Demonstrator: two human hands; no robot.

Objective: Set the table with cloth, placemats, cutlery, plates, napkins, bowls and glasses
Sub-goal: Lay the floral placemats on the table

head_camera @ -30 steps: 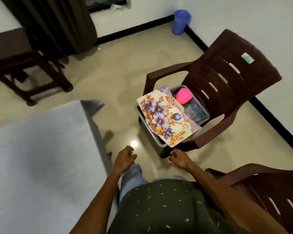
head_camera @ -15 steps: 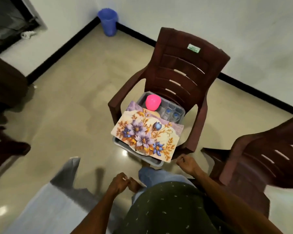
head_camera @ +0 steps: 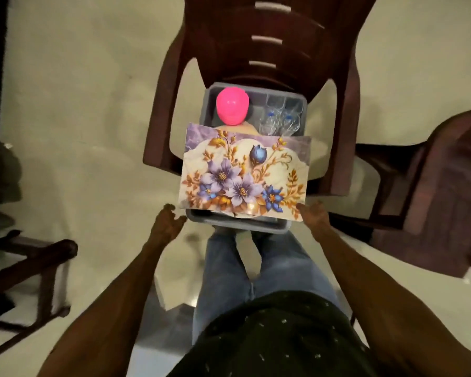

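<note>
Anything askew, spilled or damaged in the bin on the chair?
Nothing spilled or visibly damaged. The floral placemat lies across the grey bin, overhanging both sides, slightly skewed. Both hands are open at its near corners.

head view, looking steeply down, close over chair (head_camera: 259,36); hands (head_camera: 169,224) below

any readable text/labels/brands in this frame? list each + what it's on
None readable.
Floral placemat: printed flowers and leaves only, no lettering.
Pink bowl and clear glasses in the grey tub: blue marks on the glasses, too blurred to read.
Brown chair: no label in view.
</note>
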